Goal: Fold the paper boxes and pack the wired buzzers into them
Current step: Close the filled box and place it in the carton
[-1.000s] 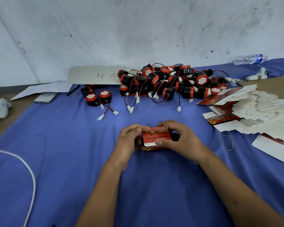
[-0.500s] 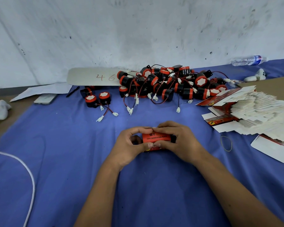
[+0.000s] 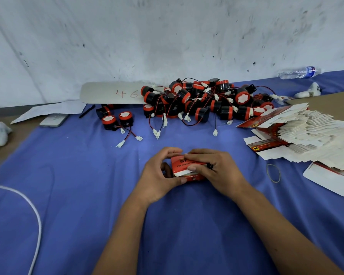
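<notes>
Paper box (image 3: 187,169), red with a white flap, sits low over the blue cloth (image 3: 87,195) at the middle of my view, gripped from both sides. My left hand (image 3: 159,175) curls round its left end, thumb underneath and fingers over the top edge. My right hand (image 3: 216,171) wraps the right end, its thumb pressing the white flap. I can read "12V" on the red face; the rest of the lettering is too small to make out. I cannot tell whether a buzzer is inside. A rubber band (image 3: 273,172) lies just right of my right hand. Farther right spreads the stack of flat box blanks (image 3: 306,139). Beyond the box, the heap of wired buzzers (image 3: 203,102) sprawls, black and red with white connectors. A grey board (image 3: 111,93) behind reads "46" in red.
</notes>
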### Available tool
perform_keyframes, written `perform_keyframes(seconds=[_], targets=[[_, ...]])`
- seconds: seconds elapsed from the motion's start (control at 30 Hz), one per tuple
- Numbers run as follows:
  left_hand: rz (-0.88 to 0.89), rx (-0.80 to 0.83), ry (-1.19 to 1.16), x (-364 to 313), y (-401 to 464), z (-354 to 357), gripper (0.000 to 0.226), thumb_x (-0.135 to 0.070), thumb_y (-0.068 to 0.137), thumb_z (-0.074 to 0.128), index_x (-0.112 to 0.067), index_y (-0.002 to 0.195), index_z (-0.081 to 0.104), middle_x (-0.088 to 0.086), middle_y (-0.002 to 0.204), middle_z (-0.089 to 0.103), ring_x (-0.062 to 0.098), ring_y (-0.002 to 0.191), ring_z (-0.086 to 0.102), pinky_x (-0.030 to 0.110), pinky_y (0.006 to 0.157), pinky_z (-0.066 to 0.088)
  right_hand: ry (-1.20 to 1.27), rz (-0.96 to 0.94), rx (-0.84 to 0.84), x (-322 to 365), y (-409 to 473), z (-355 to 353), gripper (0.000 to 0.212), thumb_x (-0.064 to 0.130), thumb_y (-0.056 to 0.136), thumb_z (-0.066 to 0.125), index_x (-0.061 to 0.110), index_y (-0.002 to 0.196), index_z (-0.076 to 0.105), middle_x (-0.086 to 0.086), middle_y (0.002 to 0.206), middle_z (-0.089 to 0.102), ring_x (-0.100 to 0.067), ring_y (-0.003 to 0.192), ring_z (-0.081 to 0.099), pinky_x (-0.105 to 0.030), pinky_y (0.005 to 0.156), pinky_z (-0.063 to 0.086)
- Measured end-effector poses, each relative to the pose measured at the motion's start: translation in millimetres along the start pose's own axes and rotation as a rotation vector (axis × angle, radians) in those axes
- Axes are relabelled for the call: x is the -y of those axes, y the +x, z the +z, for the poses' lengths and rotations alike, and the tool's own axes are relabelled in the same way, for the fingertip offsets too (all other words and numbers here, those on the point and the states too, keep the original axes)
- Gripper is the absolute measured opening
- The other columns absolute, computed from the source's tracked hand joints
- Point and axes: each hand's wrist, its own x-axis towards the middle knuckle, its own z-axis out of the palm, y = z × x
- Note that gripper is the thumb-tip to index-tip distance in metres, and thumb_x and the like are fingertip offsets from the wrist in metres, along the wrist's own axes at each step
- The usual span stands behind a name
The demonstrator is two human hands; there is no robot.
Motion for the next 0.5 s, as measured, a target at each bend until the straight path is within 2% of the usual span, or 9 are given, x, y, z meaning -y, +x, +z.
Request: perform_keyframes(seconds=[0.13, 0.23, 0.3, 0.4, 0.5], targets=[[0.041, -0.017, 0.072, -2.2, 0.1, 2.1, 0.061, -0.01, 0.07, 0.092, -0.037, 0.118, 0.064, -0.02, 0.114, 0.067, 0.006, 0.065, 0.054, 0.038, 0.075, 0.06, 0.001, -0.011, -0.018, -0.7, 0.8, -0.5, 0.028, 0.026, 0.091, 0.072, 0.016, 0.117, 0.076, 0.021, 0.114, 0.067, 0.01, 0.109, 0.063, -0.011, 0.094, 0.048], [0.03, -0.038, 0.095, -1.4, -0.2, 3.6, 0.056, -0.015, 0.071, 0.092, -0.033, 0.117, 0.066, -0.016, 0.107, 0.069, 0.01, 0.064, 0.054, 0.041, 0.076, 0.06, 0.004, -0.013, 0.025, -3.5, -0.7, -1.7, 0.042, 0.036, 0.083, 0.08, 0.019, 0.121, 0.075, 0.017, 0.119, 0.067, 0.007, 0.113, 0.061, -0.01, 0.095, 0.046], [0.005, -0.034, 0.094, -1.2, -0.5, 3.5, 0.054, -0.016, 0.073, 0.092, -0.031, 0.119, 0.068, -0.013, 0.105, 0.07, 0.014, 0.067, 0.058, 0.041, 0.081, 0.059, -0.015, -0.016, 0.034, -5.2, -2.2, -1.3, 0.05, 0.044, 0.08, 0.081, 0.02, 0.123, 0.073, 0.015, 0.122, 0.066, 0.005, 0.115, 0.06, -0.01, 0.095, 0.046], [-0.015, -0.009, 0.071, -2.8, -0.6, 2.4, 0.053, -0.015, 0.077, 0.09, -0.028, 0.123, 0.068, -0.01, 0.108, 0.071, 0.025, 0.08, 0.065, 0.045, 0.087, 0.058, -0.023, -0.017, 0.016, -3.4, -1.9, 0.5, 0.05, 0.05, 0.083, 0.075, 0.02, 0.123, 0.073, 0.025, 0.118, 0.062, 0.007, 0.112, 0.061, -0.009, 0.093, 0.045], [-0.013, 0.005, 0.089, -3.8, -0.4, 1.1, 0.057, -0.016, 0.076, 0.091, -0.029, 0.125, 0.066, -0.012, 0.112, 0.071, 0.023, 0.087, 0.068, 0.042, 0.089, 0.059, -0.049, -0.025, 0.004, 0.4, -1.2, 1.6, 0.051, 0.055, 0.085, 0.067, 0.02, 0.122, 0.073, 0.029, 0.114, 0.063, 0.007, 0.107, 0.062, -0.01, 0.089, 0.048]])
